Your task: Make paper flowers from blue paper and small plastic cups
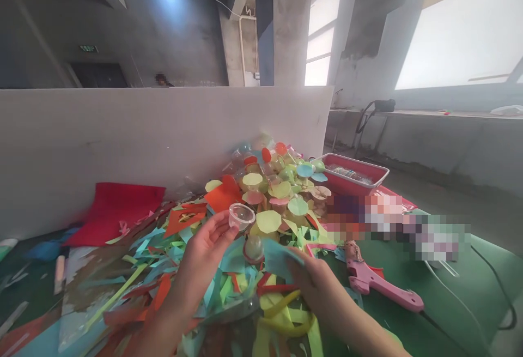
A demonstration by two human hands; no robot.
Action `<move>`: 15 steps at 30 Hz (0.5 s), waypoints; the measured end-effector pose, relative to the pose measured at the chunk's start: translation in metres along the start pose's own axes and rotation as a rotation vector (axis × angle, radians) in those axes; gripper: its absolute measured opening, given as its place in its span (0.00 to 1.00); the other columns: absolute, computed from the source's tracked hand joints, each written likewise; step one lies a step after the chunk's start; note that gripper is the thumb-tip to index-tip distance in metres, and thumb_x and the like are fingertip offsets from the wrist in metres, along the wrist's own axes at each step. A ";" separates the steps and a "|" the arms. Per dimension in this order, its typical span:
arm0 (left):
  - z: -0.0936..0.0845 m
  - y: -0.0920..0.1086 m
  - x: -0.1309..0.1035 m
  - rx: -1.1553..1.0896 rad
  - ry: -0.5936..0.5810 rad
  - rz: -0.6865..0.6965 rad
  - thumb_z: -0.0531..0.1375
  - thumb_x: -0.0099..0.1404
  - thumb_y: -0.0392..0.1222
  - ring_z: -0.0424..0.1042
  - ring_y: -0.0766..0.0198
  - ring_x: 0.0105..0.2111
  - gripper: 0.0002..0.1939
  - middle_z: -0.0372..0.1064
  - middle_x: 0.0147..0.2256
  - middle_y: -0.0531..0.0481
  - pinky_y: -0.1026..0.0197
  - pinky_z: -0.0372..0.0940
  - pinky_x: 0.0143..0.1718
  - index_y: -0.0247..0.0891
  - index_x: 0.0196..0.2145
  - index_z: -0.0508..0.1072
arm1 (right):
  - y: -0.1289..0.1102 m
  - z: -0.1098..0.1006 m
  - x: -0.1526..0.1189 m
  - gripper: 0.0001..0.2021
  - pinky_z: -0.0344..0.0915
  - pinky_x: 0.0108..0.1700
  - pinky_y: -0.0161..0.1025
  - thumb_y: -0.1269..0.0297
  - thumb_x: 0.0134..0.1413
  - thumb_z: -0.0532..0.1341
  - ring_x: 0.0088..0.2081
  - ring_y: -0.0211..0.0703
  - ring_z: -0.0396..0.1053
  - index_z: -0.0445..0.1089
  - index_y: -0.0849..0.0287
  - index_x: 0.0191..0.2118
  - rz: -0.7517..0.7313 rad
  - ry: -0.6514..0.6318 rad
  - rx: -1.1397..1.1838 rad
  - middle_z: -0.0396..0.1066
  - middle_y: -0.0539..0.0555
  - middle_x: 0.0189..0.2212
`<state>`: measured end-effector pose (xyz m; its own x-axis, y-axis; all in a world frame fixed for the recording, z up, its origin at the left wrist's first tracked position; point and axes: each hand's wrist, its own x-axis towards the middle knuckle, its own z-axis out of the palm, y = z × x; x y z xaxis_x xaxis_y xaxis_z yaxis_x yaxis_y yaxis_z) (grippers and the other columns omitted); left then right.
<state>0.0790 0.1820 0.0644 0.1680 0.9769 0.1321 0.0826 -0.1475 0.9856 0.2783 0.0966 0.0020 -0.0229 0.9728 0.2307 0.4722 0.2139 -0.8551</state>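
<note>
left fingers: small clear plastic cup is pinched at its rim by the fingertips of the left hand, held just above the scrap pile.
right fingers: pressed together on a blue paper piece by the right hand; grip underneath cannot be told.
between hands: a capped clear cup is seen among the scraps, touching the blue piece.
desk surface: green desk, near side buried in paper offcuts, mixed colours.
desk middle: heap of capped cups with paper discs piled toward the far edge.
right side: pink glue gun laid flat just beside the right hand; red tray at the far right.
left far: red sheet against the white partition board.
room: bare concrete walls, pillar, bright windows at right.
</note>
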 end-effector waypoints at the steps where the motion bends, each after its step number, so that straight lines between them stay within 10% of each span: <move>1: 0.001 0.001 -0.001 0.024 0.004 0.000 0.66 0.55 0.56 0.68 0.51 0.56 0.26 0.72 0.53 0.43 0.53 0.64 0.56 0.41 0.47 0.72 | 0.000 -0.003 0.001 0.18 0.64 0.32 0.36 0.55 0.67 0.47 0.29 0.42 0.67 0.71 0.58 0.42 0.052 0.062 0.057 0.72 0.51 0.28; 7: 0.010 -0.001 -0.007 0.117 -0.044 0.007 0.66 0.55 0.57 0.66 0.50 0.57 0.27 0.69 0.55 0.43 0.54 0.66 0.54 0.42 0.48 0.72 | -0.002 -0.017 0.007 0.16 0.64 0.41 0.38 0.50 0.56 0.57 0.38 0.47 0.66 0.72 0.58 0.35 0.252 0.297 0.404 0.71 0.51 0.29; 11: 0.021 0.001 -0.017 0.175 -0.089 0.007 0.65 0.54 0.59 0.71 0.50 0.51 0.26 0.72 0.51 0.43 0.56 0.69 0.46 0.42 0.47 0.73 | 0.000 -0.017 0.009 0.13 0.64 0.36 0.37 0.52 0.53 0.59 0.31 0.43 0.67 0.70 0.57 0.32 0.482 0.309 0.608 0.66 0.47 0.22; 15: 0.033 0.003 -0.030 0.334 -0.083 0.049 0.63 0.56 0.57 0.75 0.57 0.36 0.21 0.75 0.41 0.48 0.59 0.70 0.39 0.45 0.45 0.75 | 0.006 -0.010 0.014 0.11 0.65 0.36 0.38 0.54 0.51 0.60 0.31 0.44 0.69 0.69 0.56 0.33 0.391 0.229 0.945 0.69 0.48 0.24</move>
<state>0.1070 0.1476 0.0602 0.2581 0.9534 0.1562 0.3872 -0.2502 0.8874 0.2892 0.1107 0.0049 0.1967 0.9701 -0.1420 -0.4720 -0.0333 -0.8810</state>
